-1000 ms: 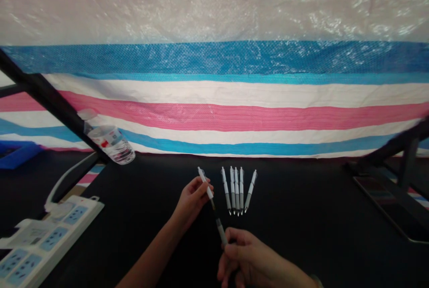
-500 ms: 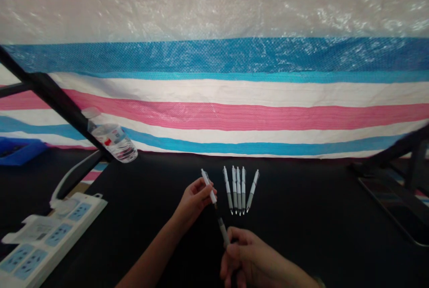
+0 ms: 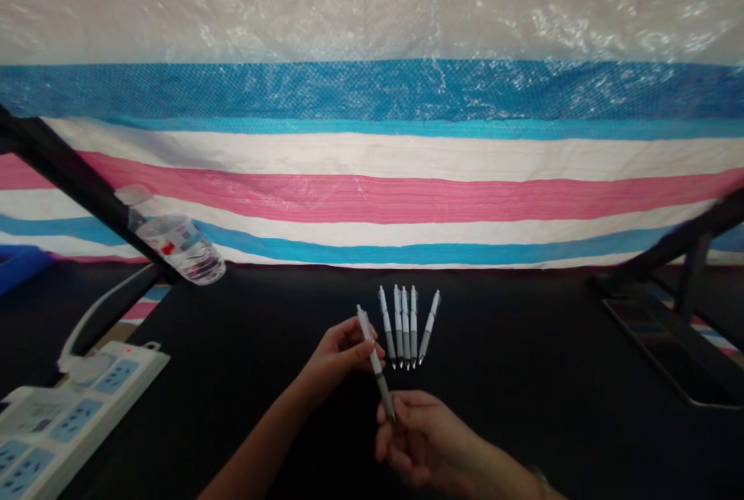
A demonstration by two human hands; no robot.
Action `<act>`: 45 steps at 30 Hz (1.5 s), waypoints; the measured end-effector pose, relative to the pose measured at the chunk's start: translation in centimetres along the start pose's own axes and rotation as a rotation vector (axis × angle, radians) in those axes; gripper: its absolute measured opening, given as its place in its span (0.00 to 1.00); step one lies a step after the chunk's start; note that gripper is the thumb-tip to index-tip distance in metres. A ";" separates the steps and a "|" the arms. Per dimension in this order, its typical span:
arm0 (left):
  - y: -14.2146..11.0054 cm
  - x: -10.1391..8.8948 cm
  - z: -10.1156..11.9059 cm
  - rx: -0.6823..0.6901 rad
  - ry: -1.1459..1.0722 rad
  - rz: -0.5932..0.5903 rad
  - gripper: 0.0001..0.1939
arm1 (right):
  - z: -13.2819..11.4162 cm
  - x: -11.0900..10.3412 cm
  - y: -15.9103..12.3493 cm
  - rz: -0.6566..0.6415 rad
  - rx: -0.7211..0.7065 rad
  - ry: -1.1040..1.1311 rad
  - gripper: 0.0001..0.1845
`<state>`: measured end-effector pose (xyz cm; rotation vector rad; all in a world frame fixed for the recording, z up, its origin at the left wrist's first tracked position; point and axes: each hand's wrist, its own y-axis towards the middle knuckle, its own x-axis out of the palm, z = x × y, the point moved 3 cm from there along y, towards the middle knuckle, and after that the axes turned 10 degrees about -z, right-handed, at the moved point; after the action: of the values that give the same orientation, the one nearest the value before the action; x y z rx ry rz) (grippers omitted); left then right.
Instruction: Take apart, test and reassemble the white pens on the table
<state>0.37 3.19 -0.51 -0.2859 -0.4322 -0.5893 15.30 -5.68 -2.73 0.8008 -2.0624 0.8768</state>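
A white and grey click pen (image 3: 377, 367) slants between my hands, its clicker pointing up and away from me. My left hand (image 3: 337, 354) pinches the white upper barrel between thumb and fingers. Lower down, my right hand (image 3: 427, 432) has its fingers closed at the grey grip, close to the tip. The white and grey parts now meet, with no gap between them. Just beyond, several matching pens (image 3: 405, 327) lie in a loose row on the black table (image 3: 511, 353), tips toward me; the rightmost one leans apart from the others.
At left lies a white power strip (image 3: 98, 399) with a plugged-in cable. Behind it a water bottle (image 3: 186, 248) tilts by a black metal bar (image 3: 87, 194). A dark phone (image 3: 668, 353) lies at right. A striped plastic sheet (image 3: 372, 198) hangs behind the table.
The pen's two halves were apart, with the inner refill showing between them; they have come together and the refill is hidden. My left hand has moved slightly down toward my right hand.
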 end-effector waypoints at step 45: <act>-0.1 1.2 -0.1 0.091 -0.058 -0.058 0.14 | -0.1 -1.2 0.1 0.068 -0.035 -0.216 0.32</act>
<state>1.19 2.48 0.01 -0.2047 -0.5232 -0.6179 15.88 -5.31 -3.67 0.8412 -2.2988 0.8185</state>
